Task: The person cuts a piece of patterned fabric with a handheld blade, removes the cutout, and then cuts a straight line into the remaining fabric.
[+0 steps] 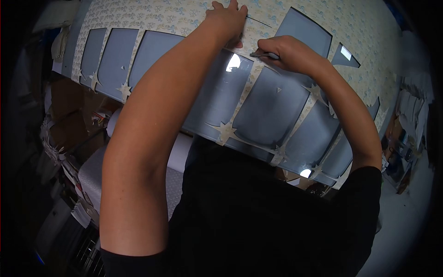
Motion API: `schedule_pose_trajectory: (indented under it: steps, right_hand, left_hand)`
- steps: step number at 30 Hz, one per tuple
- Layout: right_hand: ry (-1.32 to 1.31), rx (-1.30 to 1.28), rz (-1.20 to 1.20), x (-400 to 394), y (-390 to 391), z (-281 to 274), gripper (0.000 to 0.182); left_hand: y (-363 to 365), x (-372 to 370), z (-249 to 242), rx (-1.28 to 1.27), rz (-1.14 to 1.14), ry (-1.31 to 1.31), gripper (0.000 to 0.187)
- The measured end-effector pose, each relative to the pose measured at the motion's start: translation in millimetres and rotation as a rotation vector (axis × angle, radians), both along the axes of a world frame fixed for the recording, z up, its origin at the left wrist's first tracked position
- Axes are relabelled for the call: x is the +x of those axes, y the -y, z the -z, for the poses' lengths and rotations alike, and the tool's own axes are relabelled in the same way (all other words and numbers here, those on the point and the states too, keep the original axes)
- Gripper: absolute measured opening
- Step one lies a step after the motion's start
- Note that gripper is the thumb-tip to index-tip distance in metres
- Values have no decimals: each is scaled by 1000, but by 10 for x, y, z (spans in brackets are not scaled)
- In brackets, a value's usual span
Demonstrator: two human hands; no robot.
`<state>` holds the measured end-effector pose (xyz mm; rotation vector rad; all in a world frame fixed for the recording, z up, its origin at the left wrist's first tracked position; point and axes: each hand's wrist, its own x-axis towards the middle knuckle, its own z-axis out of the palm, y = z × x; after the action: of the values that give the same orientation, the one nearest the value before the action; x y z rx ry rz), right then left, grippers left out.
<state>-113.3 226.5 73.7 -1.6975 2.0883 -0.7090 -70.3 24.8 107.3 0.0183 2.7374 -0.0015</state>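
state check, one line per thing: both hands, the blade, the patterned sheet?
left hand: flat, pressing on the patterned sheet
right hand: closed on the blade
blade: held low against the sheet
patterned sheet: partly cut, panels removed, thin strips left
cut-out panels: open, blue-grey surface showing

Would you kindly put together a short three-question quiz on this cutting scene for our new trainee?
1. True or false: the right hand holds a thin blade.
2. What does the left hand press on?
3. Which shapes join the paper strips: A circles, B stars, C hearts?

Key: 1 true. 2 the patterned sheet, flat, beside the cut. 3 B.
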Motion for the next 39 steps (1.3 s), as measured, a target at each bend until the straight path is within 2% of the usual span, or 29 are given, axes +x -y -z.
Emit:
schedule_pose_trajectory:
  steps: [10,16,19,26,29,31,34,35,37,39]
  right_hand:
    - [-67,-56,109,170,-26,93,20]
    - [-88,2,150,291,105,54,19]
    - [-128,64,222,356,167,-3,19]
    - [-86,5,388,556,483,96,18]
    - [-60,55,434,633,544,-35,18]
    - [-36,96,463,627,549,-96,18]
    - [-29,149,457,625,587,-136,17]
    - [-33,155,468,638,616,-150,17]
    - [-38,171,493,676,690,-150,17]
    - [-62,93,530,713,814,-128,17]
  left_hand:
    - [-19,-85,32,-38,45,23,108]
    - [-8,-99,29,-46,74,22,107]
    - [22,-53,28,-47,93,9,107]
    - [164,-104,52,-31,152,-29,106]
    - [306,-166,45,-20,171,-45,106]
    - [404,-237,3,-43,331,-22,103]
    - [594,-389,207,-36,476,-73,103]
    - [623,-406,249,-33,486,-77,103]
    - [640,-405,271,32,501,-130,91]
    - [686,-408,301,59,527,-165,91]
